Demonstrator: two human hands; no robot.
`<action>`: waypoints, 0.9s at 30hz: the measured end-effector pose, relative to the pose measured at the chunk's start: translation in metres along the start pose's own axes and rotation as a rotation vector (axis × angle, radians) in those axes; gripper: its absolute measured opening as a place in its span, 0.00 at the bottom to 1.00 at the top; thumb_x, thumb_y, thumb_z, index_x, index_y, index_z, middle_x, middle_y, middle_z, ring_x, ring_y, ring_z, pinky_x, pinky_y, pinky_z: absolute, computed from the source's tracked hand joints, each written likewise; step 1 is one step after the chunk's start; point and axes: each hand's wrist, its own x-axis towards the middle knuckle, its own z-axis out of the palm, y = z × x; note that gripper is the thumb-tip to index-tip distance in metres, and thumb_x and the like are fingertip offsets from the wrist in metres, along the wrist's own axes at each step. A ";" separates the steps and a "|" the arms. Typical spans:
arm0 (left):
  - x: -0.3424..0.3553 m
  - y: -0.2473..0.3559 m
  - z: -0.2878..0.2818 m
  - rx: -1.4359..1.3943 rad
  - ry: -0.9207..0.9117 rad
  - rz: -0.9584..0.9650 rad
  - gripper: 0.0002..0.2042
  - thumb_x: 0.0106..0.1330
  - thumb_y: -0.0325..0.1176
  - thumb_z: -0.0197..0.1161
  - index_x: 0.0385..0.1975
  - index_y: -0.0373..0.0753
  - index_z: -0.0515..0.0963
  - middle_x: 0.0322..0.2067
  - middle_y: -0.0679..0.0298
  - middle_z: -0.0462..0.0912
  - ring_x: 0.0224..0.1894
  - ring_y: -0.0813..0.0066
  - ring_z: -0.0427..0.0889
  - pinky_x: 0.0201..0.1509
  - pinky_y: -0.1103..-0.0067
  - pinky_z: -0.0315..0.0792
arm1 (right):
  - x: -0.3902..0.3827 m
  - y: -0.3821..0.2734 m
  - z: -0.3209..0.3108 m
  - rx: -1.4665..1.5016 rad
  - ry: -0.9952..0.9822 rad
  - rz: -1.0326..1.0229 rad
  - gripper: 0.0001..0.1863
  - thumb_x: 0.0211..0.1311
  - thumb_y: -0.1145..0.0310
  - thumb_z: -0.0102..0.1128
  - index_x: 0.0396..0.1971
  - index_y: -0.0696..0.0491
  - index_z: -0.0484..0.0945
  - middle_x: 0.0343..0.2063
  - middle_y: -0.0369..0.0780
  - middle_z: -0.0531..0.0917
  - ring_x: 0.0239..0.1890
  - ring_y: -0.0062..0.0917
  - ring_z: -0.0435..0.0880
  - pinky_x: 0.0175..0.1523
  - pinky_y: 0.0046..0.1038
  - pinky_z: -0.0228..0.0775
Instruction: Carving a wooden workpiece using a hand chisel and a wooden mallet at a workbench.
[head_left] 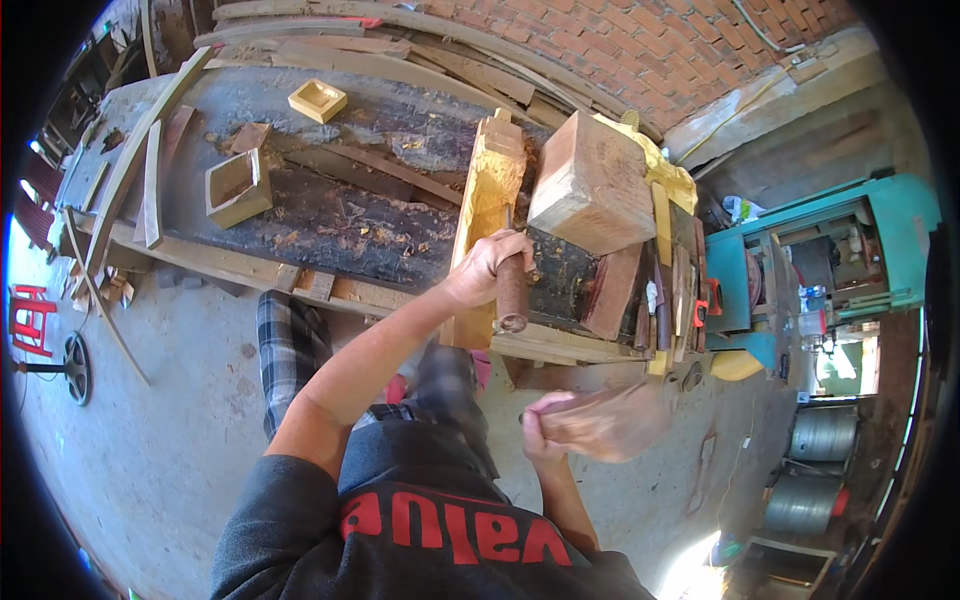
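My left hand (488, 268) is wrapped round the brown wooden handle of a chisel (512, 298). Its thin metal shank points away from me over a long yellowish wood piece (490, 185) with a carved hollow; the cutting tip is hard to make out. That piece lies across the dark workbench (345, 225) and its near end sticks out past the front edge. Lower right, my right hand (545, 428) grips the narrow end of a wooden mallet (615, 422), blurred by motion and apart from the chisel. Right of the carved piece sits a big squared wood block (590, 185).
Two small hollowed wood boxes (240, 190) (318, 101) and chips lie on the bench's left. Long boards (450, 40) are stacked behind it by a brick wall (600, 45). Hand tools (660, 290) crowd the right end, near a teal machine (730, 285).
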 end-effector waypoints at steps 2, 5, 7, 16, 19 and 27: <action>0.001 0.003 0.000 0.014 0.001 0.041 0.13 0.50 0.22 0.68 0.31 0.41 0.72 0.36 0.60 0.80 0.46 0.59 0.80 0.53 0.71 0.73 | 0.009 0.007 0.013 -0.684 -0.070 -0.340 0.23 0.56 0.67 0.70 0.45 0.58 0.68 0.33 0.46 0.77 0.32 0.31 0.77 0.41 0.37 0.70; -0.005 -0.004 -0.006 0.020 0.062 0.082 0.14 0.51 0.21 0.68 0.35 0.40 0.74 0.34 0.61 0.80 0.45 0.60 0.81 0.51 0.72 0.74 | 0.023 -0.022 0.015 0.059 0.047 0.506 0.32 0.55 0.62 0.73 0.55 0.61 0.68 0.45 0.55 0.81 0.50 0.43 0.82 0.52 0.40 0.73; -0.003 -0.007 0.003 0.074 0.015 0.067 0.16 0.51 0.20 0.69 0.38 0.40 0.74 0.34 0.61 0.80 0.44 0.60 0.81 0.50 0.72 0.75 | -0.006 -0.001 0.019 0.129 0.205 0.330 0.30 0.56 0.64 0.72 0.53 0.61 0.68 0.40 0.52 0.80 0.43 0.38 0.81 0.48 0.38 0.72; 0.002 -0.007 -0.002 0.094 -0.036 -0.043 0.13 0.54 0.20 0.68 0.35 0.39 0.72 0.38 0.58 0.78 0.44 0.61 0.80 0.51 0.73 0.75 | 0.017 -0.007 0.021 -0.015 0.178 0.425 0.33 0.54 0.61 0.74 0.53 0.64 0.68 0.34 0.53 0.83 0.35 0.43 0.86 0.40 0.36 0.77; -0.001 -0.010 0.005 0.140 -0.053 0.002 0.12 0.56 0.20 0.68 0.37 0.40 0.74 0.38 0.59 0.77 0.43 0.61 0.79 0.53 0.75 0.74 | 0.006 -0.009 0.027 0.096 0.364 0.171 0.32 0.55 0.62 0.74 0.53 0.64 0.68 0.36 0.52 0.84 0.38 0.38 0.86 0.42 0.36 0.77; -0.006 0.011 0.003 0.099 0.205 0.004 0.12 0.54 0.20 0.67 0.34 0.37 0.71 0.35 0.57 0.80 0.41 0.54 0.79 0.48 0.67 0.74 | 0.008 -0.008 0.017 0.083 0.165 0.409 0.27 0.59 0.64 0.70 0.51 0.60 0.66 0.29 0.46 0.79 0.32 0.28 0.82 0.34 0.31 0.73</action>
